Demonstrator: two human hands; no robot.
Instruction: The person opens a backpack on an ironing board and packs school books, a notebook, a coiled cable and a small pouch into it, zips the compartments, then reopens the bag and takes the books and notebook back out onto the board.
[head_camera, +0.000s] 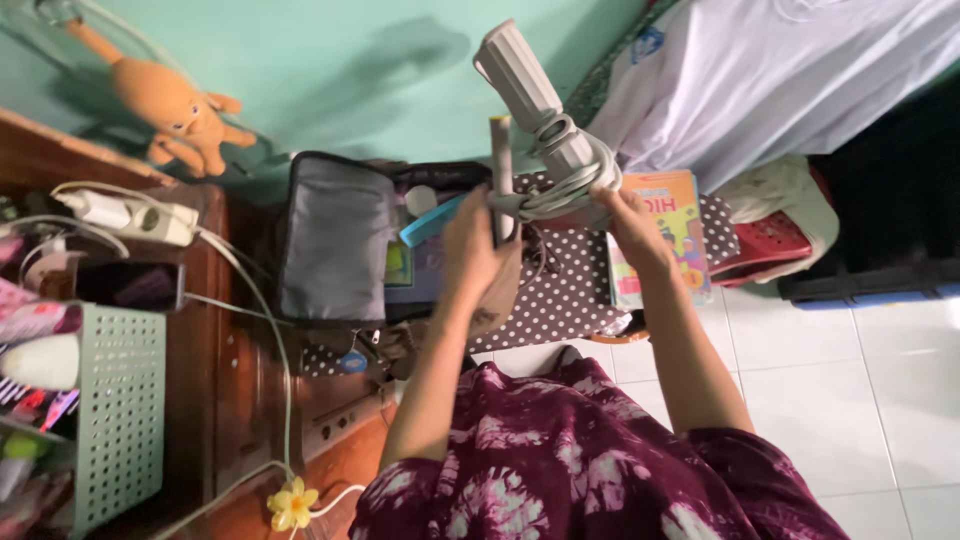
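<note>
Room: a mint-green wall at the top, white floor tiles to the right, white cloth heaped top right.
Left side: a wooden desk carries a white power strip, a dark phone and a green perforated basket; an orange plush toy hangs against the wall.
Middle: an open grey bag lies on a brown polka-dot cloth, with a colourful children's book just beside it.
Held thing: a grey hair tool, ribbed barrel pointing up and left, raised above the bag and the dotted cloth.
Cord: its grey cord is coiled in loops around the handle.
Left hand: fingers closed on a slim grey part of the tool beside the cord loops.
Right hand: clamped around the handle and the coiled cord.
Clothing: a maroon tie-dye garment fills the bottom of the view.
</note>
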